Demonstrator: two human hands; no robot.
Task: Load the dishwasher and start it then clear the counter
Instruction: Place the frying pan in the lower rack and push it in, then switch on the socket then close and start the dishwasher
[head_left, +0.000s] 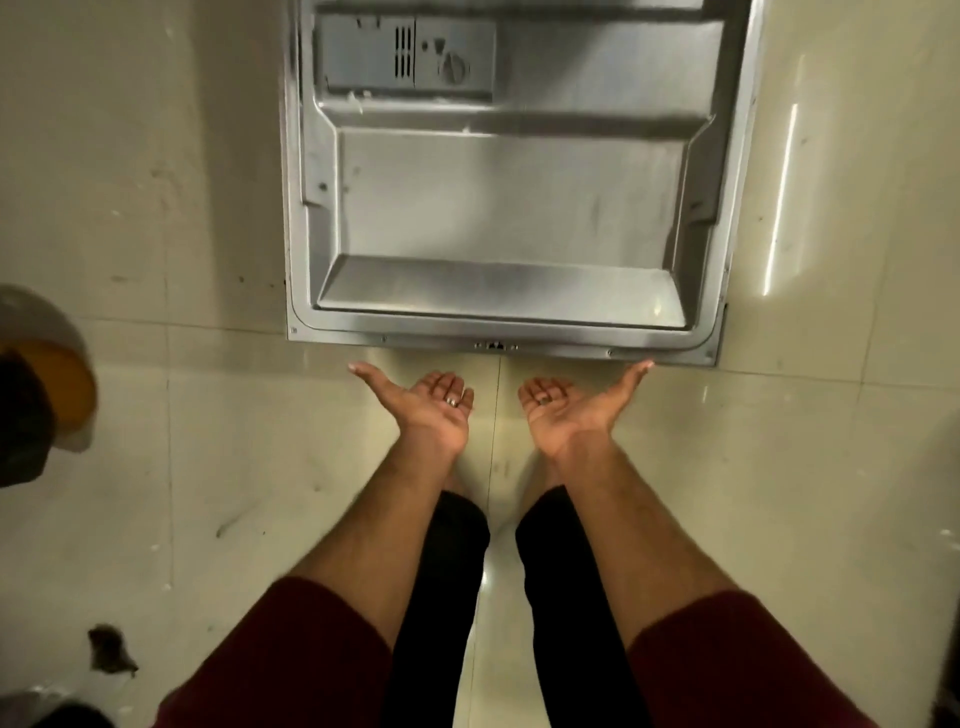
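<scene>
The dishwasher door (509, 208) lies folded down flat in front of me, its steel inner face up, with the detergent dispenser (408, 54) near the top of the view. My left hand (426, 402) and my right hand (571, 402) are palm up just below the door's near edge. On each hand the thumb points outward toward that edge and the fingers curl loosely. Neither hand holds anything. The racks and dishes are out of view.
Pale glossy floor tiles (810, 441) surround the door. My legs in black trousers (447, 597) stand below the hands. A rounded white and orange object (52, 374) sits at the left edge. A dark scrap (111, 649) lies on the floor at lower left.
</scene>
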